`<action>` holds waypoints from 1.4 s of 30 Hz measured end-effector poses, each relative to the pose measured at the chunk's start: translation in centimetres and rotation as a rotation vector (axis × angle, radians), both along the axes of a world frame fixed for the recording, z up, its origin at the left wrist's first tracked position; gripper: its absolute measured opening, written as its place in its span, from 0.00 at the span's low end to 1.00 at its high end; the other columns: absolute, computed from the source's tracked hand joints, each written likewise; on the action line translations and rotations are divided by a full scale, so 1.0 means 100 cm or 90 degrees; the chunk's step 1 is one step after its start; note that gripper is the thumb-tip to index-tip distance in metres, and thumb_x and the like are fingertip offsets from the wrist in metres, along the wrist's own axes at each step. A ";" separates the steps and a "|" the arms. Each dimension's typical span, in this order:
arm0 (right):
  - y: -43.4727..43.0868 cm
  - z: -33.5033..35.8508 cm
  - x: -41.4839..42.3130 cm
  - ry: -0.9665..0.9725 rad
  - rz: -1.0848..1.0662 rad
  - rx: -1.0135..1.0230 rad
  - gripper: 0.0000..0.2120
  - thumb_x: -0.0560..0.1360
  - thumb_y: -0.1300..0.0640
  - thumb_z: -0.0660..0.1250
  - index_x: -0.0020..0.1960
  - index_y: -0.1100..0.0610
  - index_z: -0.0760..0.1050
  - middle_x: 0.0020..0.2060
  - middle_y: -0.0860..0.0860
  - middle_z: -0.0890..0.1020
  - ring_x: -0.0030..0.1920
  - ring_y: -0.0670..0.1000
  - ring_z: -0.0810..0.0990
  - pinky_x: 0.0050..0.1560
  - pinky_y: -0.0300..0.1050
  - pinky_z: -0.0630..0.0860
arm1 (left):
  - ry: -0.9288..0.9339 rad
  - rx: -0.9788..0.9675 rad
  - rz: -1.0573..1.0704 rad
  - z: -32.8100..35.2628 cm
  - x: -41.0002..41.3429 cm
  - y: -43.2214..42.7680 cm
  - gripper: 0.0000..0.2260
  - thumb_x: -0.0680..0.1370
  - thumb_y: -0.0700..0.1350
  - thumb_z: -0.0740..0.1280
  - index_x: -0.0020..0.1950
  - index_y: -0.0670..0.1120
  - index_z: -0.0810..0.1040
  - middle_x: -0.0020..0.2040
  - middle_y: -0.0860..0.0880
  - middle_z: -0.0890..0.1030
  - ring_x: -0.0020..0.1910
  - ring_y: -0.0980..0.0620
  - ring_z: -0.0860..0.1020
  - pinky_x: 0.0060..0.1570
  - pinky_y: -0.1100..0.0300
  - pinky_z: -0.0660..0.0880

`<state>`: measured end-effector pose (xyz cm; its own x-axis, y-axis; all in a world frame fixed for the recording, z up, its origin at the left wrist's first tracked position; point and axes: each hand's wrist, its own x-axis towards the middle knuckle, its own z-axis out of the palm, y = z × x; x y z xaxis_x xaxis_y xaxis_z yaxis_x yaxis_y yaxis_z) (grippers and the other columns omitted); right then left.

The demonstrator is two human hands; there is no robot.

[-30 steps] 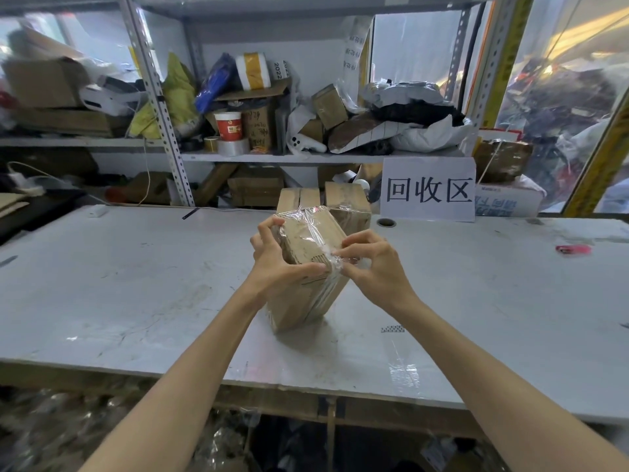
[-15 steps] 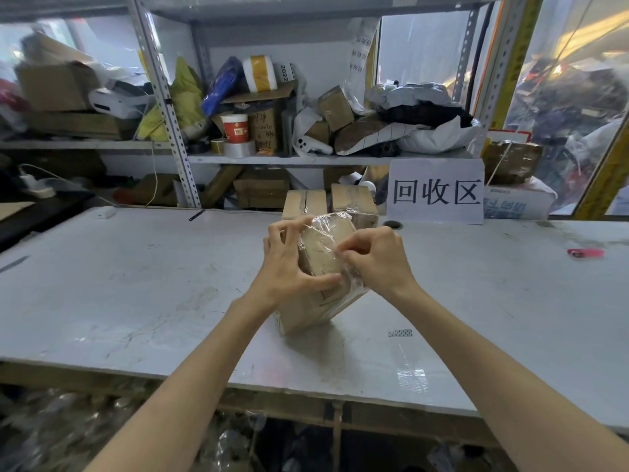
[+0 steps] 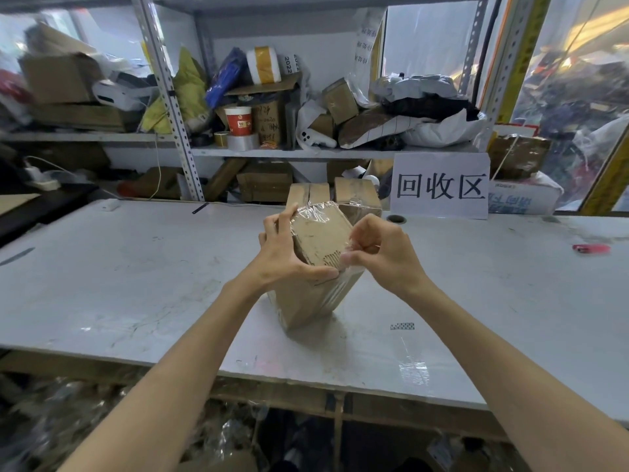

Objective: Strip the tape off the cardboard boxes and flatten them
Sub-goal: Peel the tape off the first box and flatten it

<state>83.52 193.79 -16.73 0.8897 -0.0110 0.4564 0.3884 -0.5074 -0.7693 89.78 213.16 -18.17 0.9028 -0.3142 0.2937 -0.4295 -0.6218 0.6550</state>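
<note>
A small brown cardboard box [image 3: 318,294] wrapped in clear tape stands tilted on one corner on the white table [image 3: 136,284]. My left hand [image 3: 286,252] grips its upper left side, thumb across the near face and fingers over the top edge. My right hand [image 3: 381,252] pinches the clear tape [image 3: 315,212] at the box's upper right edge, fingers curled. The tape is crinkled over the top face. Two more taped cardboard boxes [image 3: 308,195] [image 3: 357,197] stand right behind it.
A white sign with black characters [image 3: 440,189] leans at the table's back right. A pink lighter-like object [image 3: 590,248] lies far right. Stuck tape scraps [image 3: 413,367] sit near the front edge. Cluttered metal shelves [image 3: 272,107] rise behind the table.
My right hand has shifted from the top middle of the box to its right edge, and the box has tipped slightly more upright under both hands.
</note>
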 end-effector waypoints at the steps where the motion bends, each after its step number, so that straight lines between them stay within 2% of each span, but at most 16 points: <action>1: -0.003 0.000 0.001 0.001 -0.007 0.019 0.11 0.67 0.64 0.76 0.42 0.61 0.74 0.37 0.53 0.82 0.41 0.51 0.83 0.38 0.42 0.82 | 0.000 0.006 -0.003 -0.001 0.000 0.000 0.61 0.49 0.71 0.74 0.77 0.59 0.49 0.69 0.52 0.55 0.65 0.51 0.58 0.65 0.56 0.60; 3: -0.008 -0.001 0.000 0.013 -0.003 0.064 0.09 0.69 0.68 0.73 0.41 0.62 0.74 0.37 0.56 0.83 0.41 0.53 0.84 0.36 0.48 0.82 | 0.006 0.008 0.001 0.000 0.001 0.001 0.61 0.51 0.70 0.77 0.77 0.59 0.50 0.67 0.52 0.56 0.66 0.50 0.58 0.67 0.54 0.62; 6: -0.021 -0.003 -0.006 0.035 0.021 0.163 0.08 0.68 0.72 0.72 0.40 0.64 0.74 0.32 0.59 0.80 0.31 0.53 0.81 0.31 0.45 0.79 | 0.040 -0.003 0.067 0.005 0.008 0.007 0.57 0.57 0.64 0.81 0.77 0.53 0.52 0.68 0.47 0.58 0.69 0.44 0.61 0.71 0.48 0.64; 11: -0.026 -0.011 -0.010 0.101 -0.162 0.164 0.11 0.67 0.69 0.74 0.43 0.57 0.76 0.31 0.57 0.82 0.31 0.53 0.83 0.37 0.48 0.82 | -0.001 0.005 0.045 0.010 0.005 -0.008 0.54 0.59 0.59 0.82 0.77 0.52 0.54 0.71 0.47 0.55 0.70 0.45 0.56 0.72 0.47 0.60; 15: -0.013 -0.005 -0.002 0.104 -0.265 0.125 0.12 0.66 0.69 0.71 0.34 0.51 0.80 0.32 0.47 0.82 0.36 0.44 0.81 0.33 0.33 0.75 | -0.040 0.015 0.037 0.011 0.001 -0.018 0.49 0.59 0.60 0.81 0.73 0.50 0.61 0.68 0.48 0.56 0.66 0.46 0.59 0.70 0.51 0.64; 18: -0.009 -0.002 0.003 0.133 -0.288 0.205 0.07 0.65 0.64 0.69 0.31 0.55 0.79 0.29 0.48 0.81 0.35 0.46 0.79 0.30 0.35 0.70 | -0.049 0.039 0.045 0.007 -0.003 -0.017 0.51 0.58 0.62 0.81 0.72 0.50 0.59 0.68 0.50 0.53 0.67 0.47 0.57 0.68 0.52 0.62; 20: -0.006 -0.003 0.003 0.139 -0.277 0.217 0.04 0.65 0.57 0.71 0.34 0.57 0.79 0.32 0.51 0.81 0.36 0.48 0.79 0.33 0.40 0.74 | -0.052 0.049 0.041 0.006 -0.007 -0.017 0.52 0.56 0.64 0.80 0.72 0.51 0.57 0.68 0.50 0.52 0.68 0.47 0.56 0.69 0.50 0.63; 22: -0.001 -0.006 0.002 0.154 -0.249 0.213 0.08 0.65 0.52 0.72 0.39 0.56 0.78 0.36 0.50 0.82 0.40 0.47 0.79 0.39 0.44 0.77 | -0.050 0.077 0.031 0.005 -0.010 -0.016 0.56 0.52 0.69 0.78 0.72 0.53 0.55 0.70 0.51 0.50 0.69 0.45 0.54 0.71 0.47 0.64; 25: 0.005 -0.004 -0.002 0.137 -0.239 0.227 0.08 0.63 0.49 0.72 0.35 0.53 0.78 0.35 0.48 0.82 0.40 0.47 0.79 0.40 0.45 0.77 | -0.050 0.101 0.035 0.001 -0.012 -0.013 0.59 0.51 0.68 0.78 0.74 0.52 0.52 0.72 0.49 0.47 0.71 0.43 0.52 0.72 0.42 0.63; 28: 0.007 0.001 -0.002 0.165 -0.168 0.267 0.10 0.58 0.50 0.67 0.33 0.57 0.80 0.35 0.51 0.83 0.43 0.52 0.80 0.45 0.51 0.79 | -0.076 0.054 0.079 -0.005 -0.014 -0.010 0.56 0.54 0.60 0.82 0.74 0.50 0.55 0.70 0.48 0.51 0.69 0.43 0.55 0.70 0.45 0.65; 32: 0.007 0.000 0.000 0.183 -0.147 0.339 0.08 0.62 0.56 0.65 0.37 0.58 0.81 0.40 0.55 0.83 0.49 0.57 0.81 0.50 0.56 0.80 | -0.100 -0.015 0.082 -0.009 -0.017 -0.006 0.60 0.52 0.63 0.80 0.76 0.51 0.53 0.70 0.49 0.54 0.68 0.46 0.57 0.67 0.52 0.63; 35: 0.003 -0.001 0.001 0.180 -0.204 0.352 0.07 0.66 0.60 0.68 0.38 0.64 0.81 0.40 0.54 0.82 0.47 0.56 0.81 0.49 0.59 0.81 | -0.116 -0.050 0.077 -0.008 -0.024 -0.007 0.64 0.48 0.68 0.75 0.78 0.50 0.50 0.71 0.48 0.56 0.69 0.46 0.58 0.66 0.54 0.61; 37: 0.004 0.002 0.000 0.202 -0.159 0.405 0.16 0.60 0.58 0.65 0.41 0.70 0.79 0.41 0.56 0.81 0.46 0.55 0.79 0.43 0.56 0.82 | -0.121 -0.046 0.095 -0.008 -0.025 -0.008 0.63 0.48 0.69 0.72 0.77 0.48 0.52 0.71 0.47 0.56 0.69 0.46 0.58 0.69 0.51 0.64; 39: 0.005 0.006 -0.001 0.235 -0.066 0.505 0.21 0.57 0.57 0.61 0.44 0.69 0.76 0.44 0.57 0.81 0.44 0.54 0.80 0.35 0.44 0.79 | -0.119 -0.037 0.109 -0.007 -0.025 -0.006 0.61 0.48 0.70 0.71 0.75 0.46 0.54 0.69 0.47 0.57 0.68 0.47 0.59 0.70 0.48 0.65; 41: 0.005 0.009 0.000 0.249 -0.037 0.518 0.18 0.60 0.54 0.63 0.45 0.66 0.75 0.43 0.56 0.81 0.43 0.52 0.81 0.37 0.44 0.79 | -0.116 -0.037 0.110 -0.006 -0.024 -0.004 0.61 0.47 0.70 0.70 0.74 0.46 0.55 0.68 0.47 0.57 0.67 0.47 0.59 0.70 0.50 0.65; 42: 0.005 0.009 0.003 0.244 -0.068 0.459 0.17 0.64 0.52 0.67 0.45 0.65 0.77 0.44 0.55 0.81 0.45 0.53 0.80 0.40 0.46 0.79 | -0.118 -0.037 0.104 -0.006 -0.024 -0.005 0.61 0.48 0.70 0.70 0.74 0.46 0.55 0.68 0.47 0.58 0.67 0.48 0.59 0.70 0.52 0.64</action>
